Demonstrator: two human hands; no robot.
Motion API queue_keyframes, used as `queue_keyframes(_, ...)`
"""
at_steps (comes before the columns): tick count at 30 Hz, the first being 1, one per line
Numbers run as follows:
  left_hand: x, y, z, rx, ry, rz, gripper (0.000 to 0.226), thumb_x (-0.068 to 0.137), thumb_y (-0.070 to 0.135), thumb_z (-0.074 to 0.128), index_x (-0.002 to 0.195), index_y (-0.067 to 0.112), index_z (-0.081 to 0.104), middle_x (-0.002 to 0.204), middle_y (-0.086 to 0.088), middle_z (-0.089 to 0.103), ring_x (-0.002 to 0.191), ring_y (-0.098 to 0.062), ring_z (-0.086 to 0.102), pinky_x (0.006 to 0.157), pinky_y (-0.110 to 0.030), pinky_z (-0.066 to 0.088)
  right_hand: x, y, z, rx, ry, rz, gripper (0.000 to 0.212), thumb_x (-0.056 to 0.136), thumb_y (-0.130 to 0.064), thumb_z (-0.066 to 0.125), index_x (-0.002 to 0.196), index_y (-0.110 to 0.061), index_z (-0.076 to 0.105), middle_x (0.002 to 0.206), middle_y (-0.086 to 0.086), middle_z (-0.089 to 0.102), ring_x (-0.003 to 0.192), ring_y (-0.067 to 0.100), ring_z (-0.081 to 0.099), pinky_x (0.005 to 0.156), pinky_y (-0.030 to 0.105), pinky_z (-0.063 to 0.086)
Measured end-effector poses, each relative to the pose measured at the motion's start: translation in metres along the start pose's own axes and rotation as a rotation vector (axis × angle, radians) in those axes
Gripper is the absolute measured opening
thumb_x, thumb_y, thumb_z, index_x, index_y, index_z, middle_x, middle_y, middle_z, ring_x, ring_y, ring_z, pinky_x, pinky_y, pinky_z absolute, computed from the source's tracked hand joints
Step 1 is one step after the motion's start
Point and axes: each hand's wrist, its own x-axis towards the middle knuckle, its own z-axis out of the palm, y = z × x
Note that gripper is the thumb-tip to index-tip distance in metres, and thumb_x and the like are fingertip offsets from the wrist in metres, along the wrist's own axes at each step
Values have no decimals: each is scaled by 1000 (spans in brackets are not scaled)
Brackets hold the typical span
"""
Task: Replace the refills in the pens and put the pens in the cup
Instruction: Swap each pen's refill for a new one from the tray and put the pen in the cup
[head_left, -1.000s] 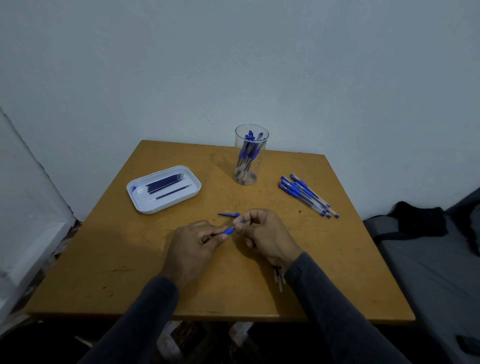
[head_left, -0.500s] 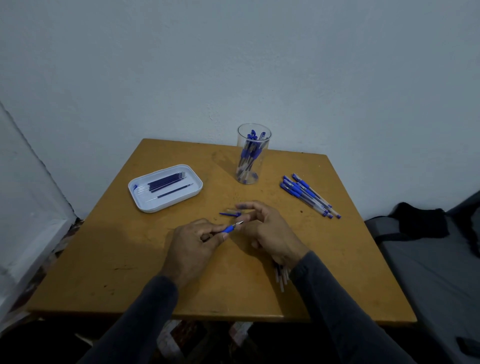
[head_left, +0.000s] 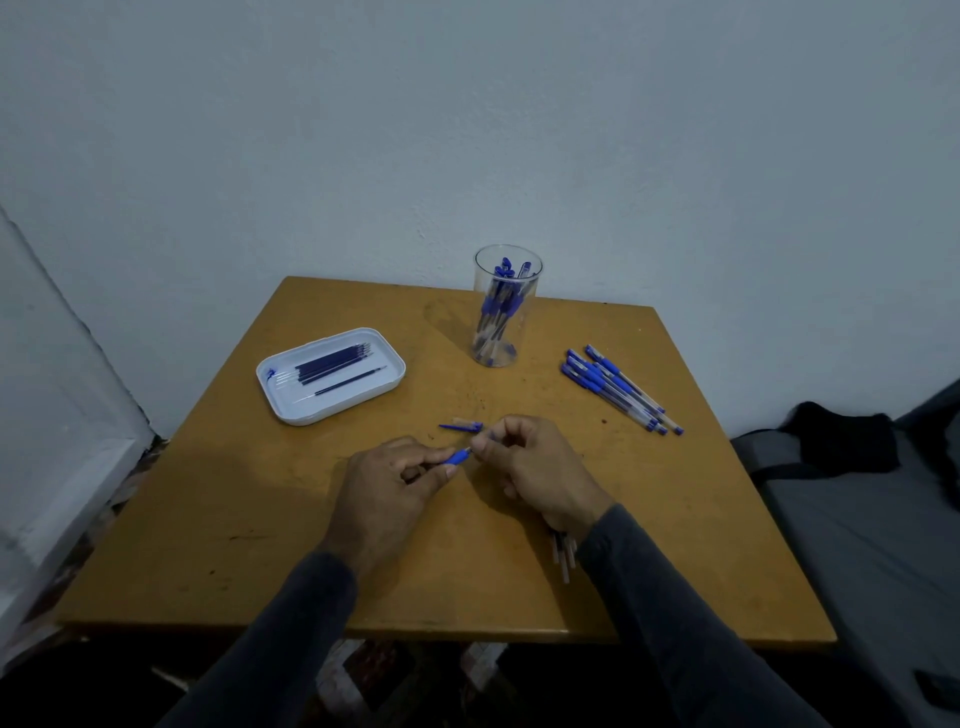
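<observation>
My left hand (head_left: 387, 486) grips a pen (head_left: 458, 457) by its blue grip, tip pointing right. My right hand (head_left: 535, 465) pinches the tip end of that pen with curled fingers. A blue pen cap (head_left: 461, 426) lies on the table just behind my hands. A clear cup (head_left: 506, 306) with several blue pens stands at the back. A white tray (head_left: 291, 402) at the left holds several dark refills (head_left: 332, 364). Several capped blue pens (head_left: 618, 387) lie in a bunch at the right.
The wooden table (head_left: 260, 545) stands against a pale wall. A few pale used refills (head_left: 563, 558) lie under my right wrist near the front edge. A grey seat with a black cloth (head_left: 841, 441) is at the right.
My right hand opened near the cap half a second ago and has now closed again on the pen's tip. My left hand kept the pen in place.
</observation>
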Motion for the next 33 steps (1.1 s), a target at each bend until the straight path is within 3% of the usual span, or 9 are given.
queue_keyframes(5,1,1,0,-54,23,-31,22,87,21,77,109,26,78,81,14,69,75,-11,61,65,-23,50,0,-4,-5,167,49,-10,8,100,-10,63,104,-9,70,86,7,60,58,8,50,50,22,45)
queue_keyframes(9,0,5,-3,-72,38,-46,20,89,20,75,107,28,76,82,18,68,77,-1,61,66,-11,45,8,-3,-3,-229,255,-48,4,98,-23,67,96,-25,69,95,-8,63,86,8,59,73,26,52)
queue_keyframes(13,-1,6,-4,-64,30,-64,21,90,23,73,111,28,75,91,17,70,84,0,63,72,-15,48,11,-1,14,-571,208,-97,9,96,-29,69,101,-24,74,102,-8,64,95,8,58,77,22,46)
queue_keyframes(19,-1,6,-4,-66,42,-64,21,90,23,74,111,26,76,92,18,70,87,0,63,71,-11,49,7,1,30,-652,202,-140,18,97,-30,68,110,-22,76,111,-7,63,98,7,56,86,24,47)
queue_keyframes(23,-1,5,-3,-63,36,-67,22,90,24,74,111,27,75,89,17,70,82,-5,63,68,-19,51,8,0,29,-641,184,-108,16,94,-33,70,106,-24,77,106,-9,65,97,6,58,86,24,50)
queue_keyframes(26,-1,5,-3,-71,40,-69,22,90,23,74,111,28,75,88,16,69,82,-1,62,68,-15,47,4,2,25,-560,217,-127,12,93,-34,72,103,-30,76,98,-14,64,94,4,60,78,16,46)
queue_keyframes(29,-2,6,-4,-87,45,-54,23,89,21,75,111,27,76,87,16,70,82,-5,64,68,-14,49,-2,3,20,-198,248,-102,10,96,-22,70,99,-26,79,91,-15,69,85,1,63,71,15,48)
queue_keyframes(31,-2,7,-3,-85,47,-50,23,89,20,75,111,26,76,87,16,70,83,-5,64,68,-13,49,-7,1,18,130,182,25,13,95,-16,69,90,-18,80,78,-6,72,62,2,61,51,18,46)
queue_keyframes(33,-2,6,-3,-80,49,-49,23,89,19,75,111,25,76,87,17,70,83,-3,64,68,-12,49,-12,-2,19,265,130,96,15,95,-19,69,86,-13,80,65,0,65,48,7,49,40,20,36)
